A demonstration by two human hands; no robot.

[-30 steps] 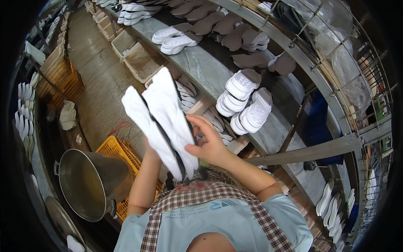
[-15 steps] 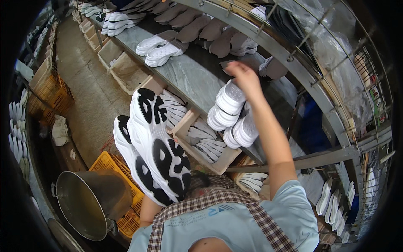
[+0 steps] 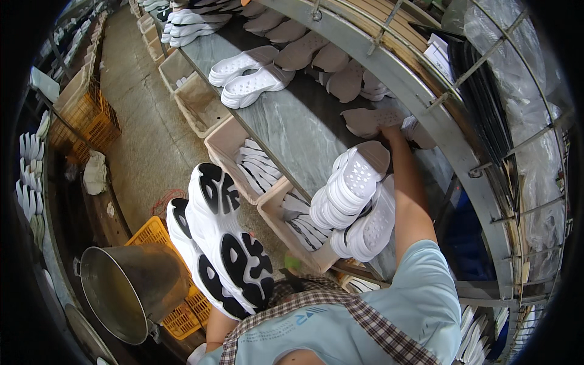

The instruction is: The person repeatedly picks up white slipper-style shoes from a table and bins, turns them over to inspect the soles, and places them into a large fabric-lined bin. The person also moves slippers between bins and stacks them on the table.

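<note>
Head view. The right hand point(image 3: 392, 129) reaches far out over the grey bench point(image 3: 304, 131), its arm stretched up from the lower edge; it lies on a tan insole point(image 3: 368, 120) at the far side, and whether the fingers are closed around the insole cannot be told. Just nearer than this insole stand two leaning stacks of white soles point(image 3: 353, 191), touching each other. The left hand is hidden behind a pair of soles point(image 3: 222, 243), white with black tread patches, tread side up and held close to the body; its grip cannot be seen, only the forearm point(image 3: 216, 325) below the pair. Under the bench edge sit open boxes point(image 3: 228, 143) with thin white inserts. Further along the bench lie two white perforated soles point(image 3: 249, 76) and more tan insoles. At lower left stands a metal bucket point(image 3: 128, 292) beside a yellow crate point(image 3: 176, 310).
</note>
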